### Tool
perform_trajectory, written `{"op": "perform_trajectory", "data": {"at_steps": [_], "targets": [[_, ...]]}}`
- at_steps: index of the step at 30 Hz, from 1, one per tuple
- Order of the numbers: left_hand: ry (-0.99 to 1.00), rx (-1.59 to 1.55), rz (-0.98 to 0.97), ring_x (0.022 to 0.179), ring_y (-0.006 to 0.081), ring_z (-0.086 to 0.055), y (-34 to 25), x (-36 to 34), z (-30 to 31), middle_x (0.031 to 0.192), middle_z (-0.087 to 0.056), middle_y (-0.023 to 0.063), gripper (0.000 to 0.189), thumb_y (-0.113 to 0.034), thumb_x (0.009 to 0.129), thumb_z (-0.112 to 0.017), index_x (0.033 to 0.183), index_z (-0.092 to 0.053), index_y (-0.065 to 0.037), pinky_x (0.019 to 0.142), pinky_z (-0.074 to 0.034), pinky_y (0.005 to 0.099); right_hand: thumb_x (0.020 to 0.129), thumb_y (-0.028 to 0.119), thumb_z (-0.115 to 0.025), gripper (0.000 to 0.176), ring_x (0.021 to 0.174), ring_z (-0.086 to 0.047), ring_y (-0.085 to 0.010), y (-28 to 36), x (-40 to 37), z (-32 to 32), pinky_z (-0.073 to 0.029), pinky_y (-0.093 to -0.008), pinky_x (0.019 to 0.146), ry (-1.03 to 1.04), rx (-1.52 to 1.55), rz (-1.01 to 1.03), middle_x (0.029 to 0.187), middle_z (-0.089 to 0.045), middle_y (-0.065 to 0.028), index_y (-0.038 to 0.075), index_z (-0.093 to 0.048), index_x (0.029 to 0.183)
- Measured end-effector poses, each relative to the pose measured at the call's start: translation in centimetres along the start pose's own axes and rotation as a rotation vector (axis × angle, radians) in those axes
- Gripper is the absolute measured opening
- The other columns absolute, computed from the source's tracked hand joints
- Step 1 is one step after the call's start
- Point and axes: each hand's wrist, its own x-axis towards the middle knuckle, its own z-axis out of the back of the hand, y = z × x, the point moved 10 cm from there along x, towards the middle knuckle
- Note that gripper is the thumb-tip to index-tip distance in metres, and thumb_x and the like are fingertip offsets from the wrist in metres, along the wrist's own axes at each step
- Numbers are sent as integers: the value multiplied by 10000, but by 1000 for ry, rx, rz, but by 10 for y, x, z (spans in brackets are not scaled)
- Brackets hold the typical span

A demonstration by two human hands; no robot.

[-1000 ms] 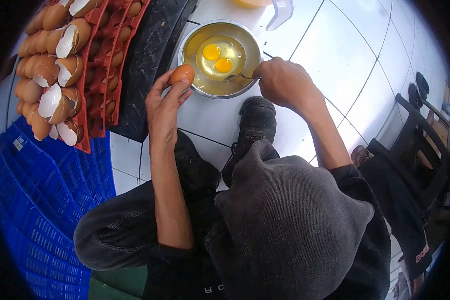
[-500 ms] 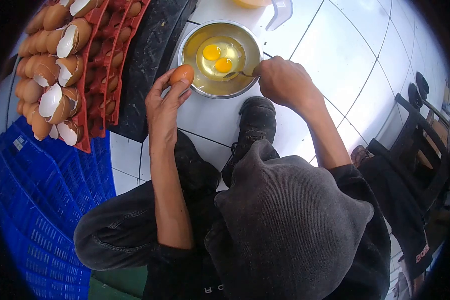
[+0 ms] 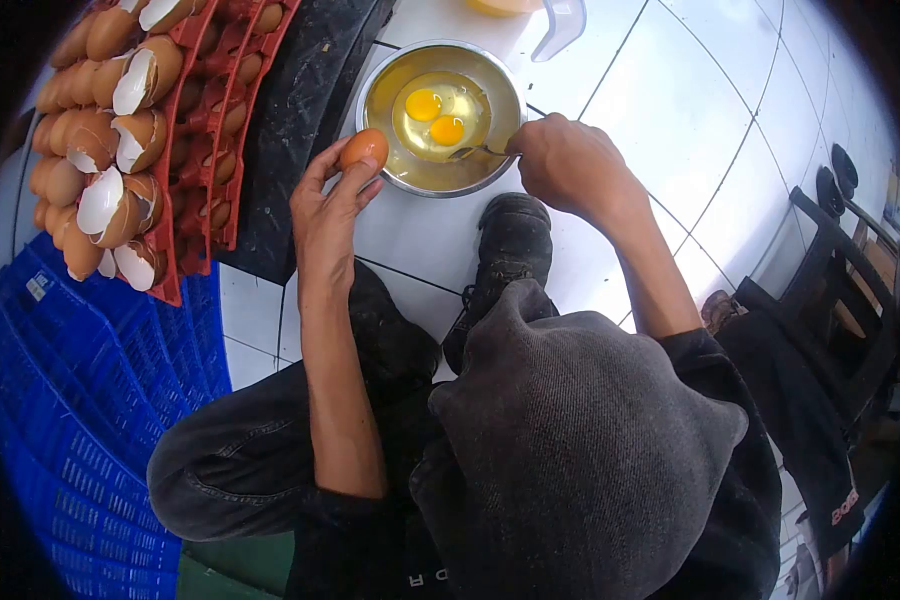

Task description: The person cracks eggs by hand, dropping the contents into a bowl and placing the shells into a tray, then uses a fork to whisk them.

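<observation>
A brown egg [image 3: 366, 147] is held in the fingers of my left hand [image 3: 332, 200], at the lower left rim of a round metal bowl [image 3: 378, 78]. The shell looks whole from this side. My right hand [image 3: 562, 165] is closed around the handle of a spoon [image 3: 480, 151]; its metal end reaches over the bowl's right side. Inside the bowl lie two unbroken egg yolks [image 3: 435, 117] in clear egg white. The bowl rests on the white tiled floor.
Red egg trays [image 3: 192, 150] with whole eggs and broken shells [image 3: 105, 205] stand at left, on a black surface [image 3: 305, 120]. Below them are blue plastic crates [image 3: 90, 400]. A clear plastic handle [image 3: 562, 28] shows beyond the bowl. My black boot [image 3: 515, 240] is just below it.
Almost nothing differs. The spoon's end and my right hand have shifted very slightly; the egg and my left hand stay at the bowl's rim.
</observation>
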Motion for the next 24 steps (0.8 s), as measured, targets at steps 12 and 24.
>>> {"op": "perform_trajectory", "data": {"at_steps": [12, 24], "targets": [[0, -13, 2, 1070, 220, -599, 1, 1, 0, 1190, -579, 157, 471, -182, 851, -695, 1238, -545, 40, 934, -503, 355, 852, 64, -564, 151, 731, -700, -305, -3, 2, -8, -578, -393, 683, 42, -1, -18, 761, -683, -184, -17, -684, 810], [-4, 12, 1, 1065, 227, -604, 1, 2, 1, 1186, -584, 162, 492, -206, 854, -701, 1250, -542, 39, 939, -498, 357, 844, 56, -526, 178, 722, -698, -302, 1, -3, -6, -575, -387, 682, 67, 21, 1, 759, -682, -187, -16, -687, 820]]}}
